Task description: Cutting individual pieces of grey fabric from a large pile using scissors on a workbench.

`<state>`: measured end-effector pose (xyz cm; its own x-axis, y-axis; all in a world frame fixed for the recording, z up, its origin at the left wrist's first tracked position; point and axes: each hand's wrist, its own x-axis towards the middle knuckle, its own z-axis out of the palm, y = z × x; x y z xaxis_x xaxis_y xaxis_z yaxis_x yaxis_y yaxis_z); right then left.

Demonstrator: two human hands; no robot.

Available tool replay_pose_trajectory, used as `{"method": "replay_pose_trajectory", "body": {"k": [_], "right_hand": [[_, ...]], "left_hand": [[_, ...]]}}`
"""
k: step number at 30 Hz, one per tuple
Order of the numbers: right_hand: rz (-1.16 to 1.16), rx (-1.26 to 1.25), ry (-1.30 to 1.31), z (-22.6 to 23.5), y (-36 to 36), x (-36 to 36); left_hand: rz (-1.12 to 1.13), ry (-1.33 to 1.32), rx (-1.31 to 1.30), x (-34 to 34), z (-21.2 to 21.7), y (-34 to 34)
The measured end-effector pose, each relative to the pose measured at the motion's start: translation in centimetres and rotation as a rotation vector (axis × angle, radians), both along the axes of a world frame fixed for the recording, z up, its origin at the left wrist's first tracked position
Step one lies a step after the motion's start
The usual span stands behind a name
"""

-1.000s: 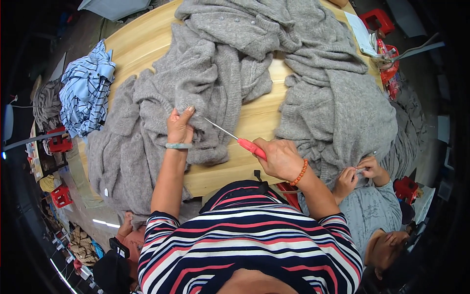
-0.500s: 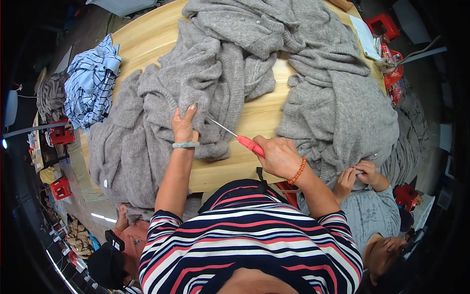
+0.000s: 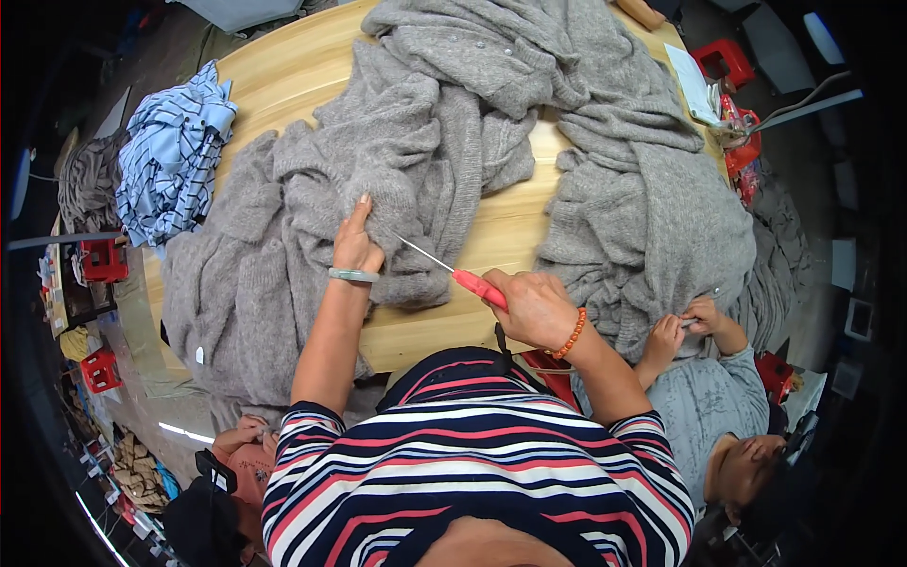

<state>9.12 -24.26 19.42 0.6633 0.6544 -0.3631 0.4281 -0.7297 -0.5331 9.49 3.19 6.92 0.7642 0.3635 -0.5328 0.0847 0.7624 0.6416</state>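
Grey knitwear [image 3: 402, 123] under left hand [image 3: 356, 248], can't tell the grip; right hand [image 3: 540, 308] clutches red-handled tool [image 3: 480, 287]. Red container [image 3: 748, 151] by table's [image 3: 283, 76] right edge, contents blurry.

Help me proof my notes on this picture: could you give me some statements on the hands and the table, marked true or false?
1. The right hand grips a red-handled tool. True.
2. Both wrists are bare. False: a bangle is on the left, orange beads on the right.
3. The left hand rests on grey knitwear. True.
4. Left of the knitwear lies a plain red bundle. False: that is striped blue cloth.
5. The table has a wood-look top. True.
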Motion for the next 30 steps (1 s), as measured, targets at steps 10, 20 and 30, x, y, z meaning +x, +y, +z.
{"method": "replay_pose_trajectory", "body": {"k": [10, 20, 30], "right_hand": [[-0.137, 0.007, -0.121, -0.9, 0.9, -0.4], [0.168, -0.058, -0.025, -0.1, 3.5, -1.8], [-0.078, 0.028, -0.166, 0.1, 0.6, -1.0]], "left_hand": [[-0.424, 0.005, 1.033, -2.3, 2.1, 6.5], [-0.546, 0.119, 1.577, -5.5, -5.7, 5.4], [0.052, 0.261, 1.761, 2.4, -2.8, 13.5]]}}
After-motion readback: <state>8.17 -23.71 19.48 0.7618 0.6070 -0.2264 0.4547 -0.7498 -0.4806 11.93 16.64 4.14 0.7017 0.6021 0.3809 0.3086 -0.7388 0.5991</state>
